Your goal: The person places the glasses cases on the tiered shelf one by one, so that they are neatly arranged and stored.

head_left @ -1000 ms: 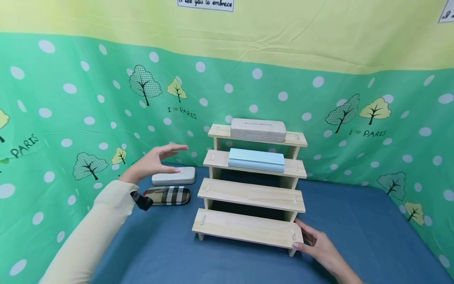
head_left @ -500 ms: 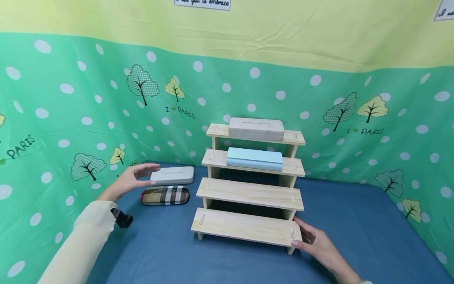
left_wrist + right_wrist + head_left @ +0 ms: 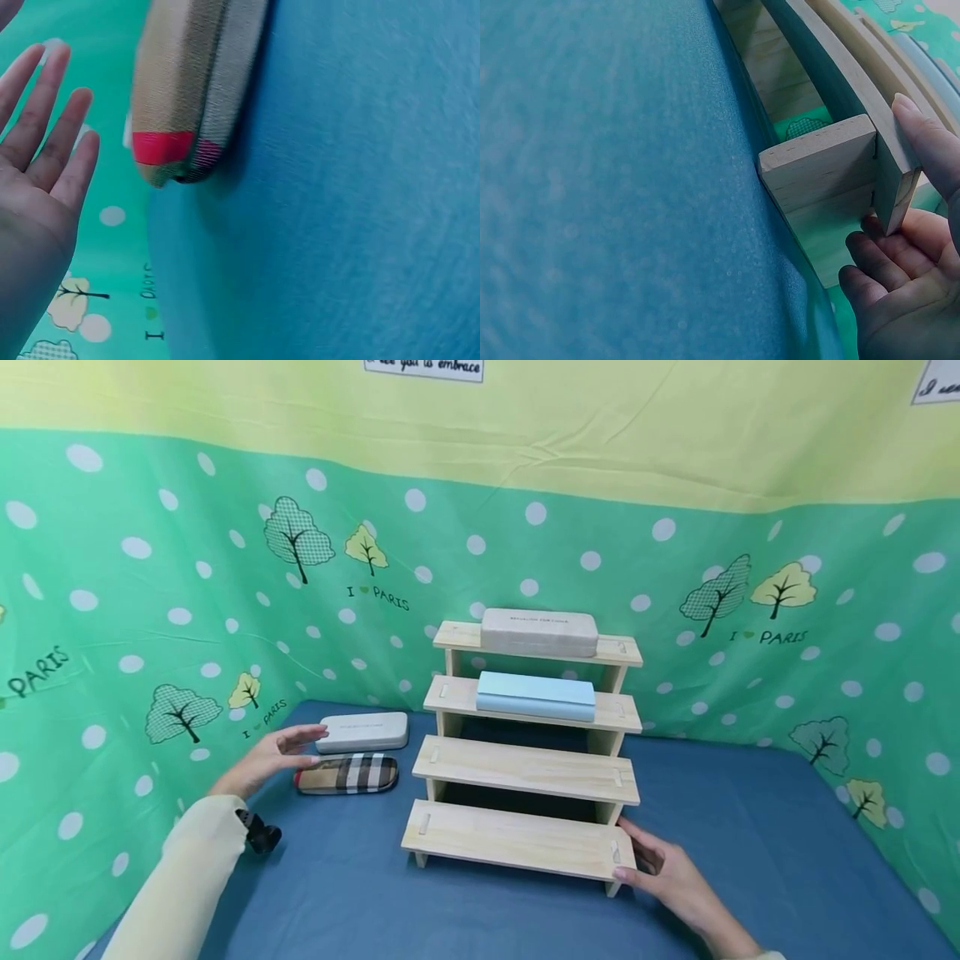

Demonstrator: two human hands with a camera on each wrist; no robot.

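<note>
My left hand [image 3: 258, 764] hovers at the left end of a plaid glasses case [image 3: 348, 774] lying on the blue tabletop, its fingers spread and nothing in them. In the left wrist view that hand [image 3: 41, 161] is beside the case's red-striped end [image 3: 191, 82]. My right hand [image 3: 671, 872] holds the right end of the lowest step of a wooden stepped rack [image 3: 517, 839]. Seen from the right wrist, the thumb [image 3: 926, 139] lies over the board's edge while the other fingers curl beneath it.
Behind the plaid case lies a white glasses case [image 3: 363, 732]. A light blue case [image 3: 536, 697] rests on the rack's second-highest step, and a grey case [image 3: 538, 633] on the top one. A green and yellow printed cloth [image 3: 600, 460] hangs close behind.
My left hand has moved left and down, from over the white case to the near end of the plaid case. My right hand keeps its hold on the rack.
</note>
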